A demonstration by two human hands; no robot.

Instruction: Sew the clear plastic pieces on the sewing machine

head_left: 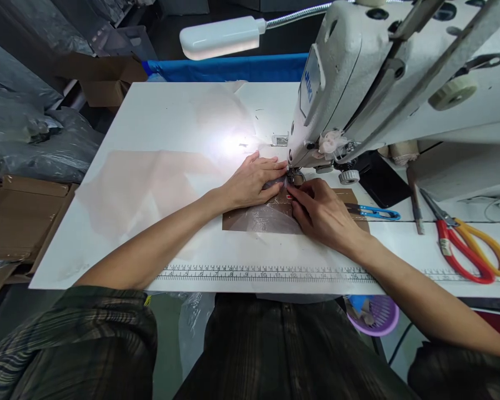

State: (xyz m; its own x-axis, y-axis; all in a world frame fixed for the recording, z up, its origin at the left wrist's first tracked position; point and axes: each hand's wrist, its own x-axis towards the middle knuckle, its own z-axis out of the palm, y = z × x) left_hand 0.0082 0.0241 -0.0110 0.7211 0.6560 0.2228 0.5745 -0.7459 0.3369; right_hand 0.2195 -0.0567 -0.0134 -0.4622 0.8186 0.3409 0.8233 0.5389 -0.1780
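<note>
Sheer pale fabric (145, 178) spreads over the white table and runs under the presser foot (295, 175) of a white sewing machine (337, 72). My left hand (254, 180) lies flat on the fabric just left of the foot, fingers stretched out. To the right of the foot, my right hand (323, 214) pinches the fabric's edge between thumb and fingers. Beneath both hands is a brown patch (233, 221) on the tabletop, partly covered by the fabric. The needle tip is too small to make out.
Blue-handled thread snips (379, 213), a black phone (383, 178) and red-and-yellow scissors (469, 247) lie to the right. A printed ruler (254, 275) follows the front edge. A lamp (220, 39) hangs overhead. Cardboard boxes (29, 216) stand left; a purple basket (385, 316) sits below.
</note>
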